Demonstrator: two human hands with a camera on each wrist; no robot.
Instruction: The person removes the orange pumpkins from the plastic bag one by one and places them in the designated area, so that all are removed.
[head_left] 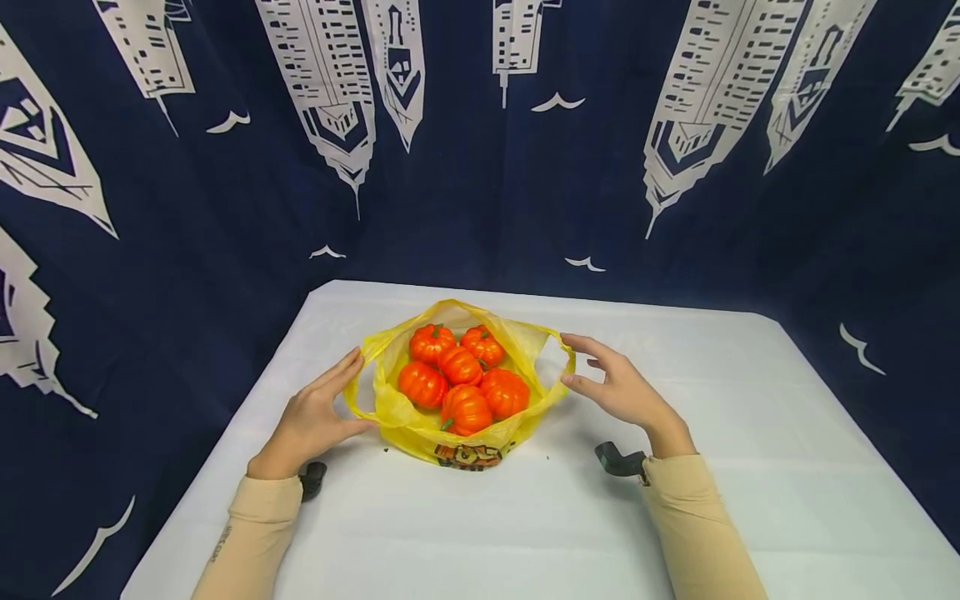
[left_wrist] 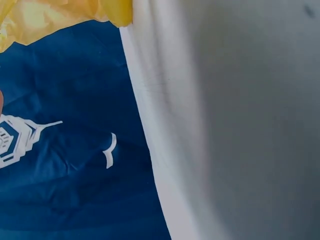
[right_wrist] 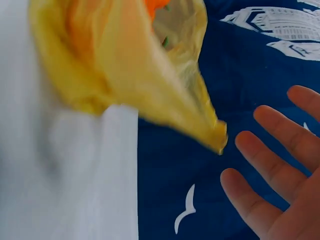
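A yellow plastic bag point(head_left: 405, 437) stands wide-mouthed on the table, dark print on its front. Inside sit several shiny orange-red mini pumpkins point(head_left: 460, 365) with green stems. At the bag's left handle loop, my left hand point(head_left: 311, 421) has its fingers extended and thumb apart, touching the loop. Beside the right loop is my right hand point(head_left: 618, 385), thumb and forefinger spread near its edge. The right wrist view shows the fingers of the right hand point(right_wrist: 280, 165) straight and apart from the bag's handle point(right_wrist: 217, 137). In the left wrist view the left hand is almost wholly hidden.
The white-covered table point(head_left: 465, 533) carries the bag near its middle. Behind it hangs a dark blue cloth point(head_left: 480, 208) with white buildings and birds. Black wrist mounts point(head_left: 621, 460) stick out inward from both sleeves. A few dark specks lie near the bag.
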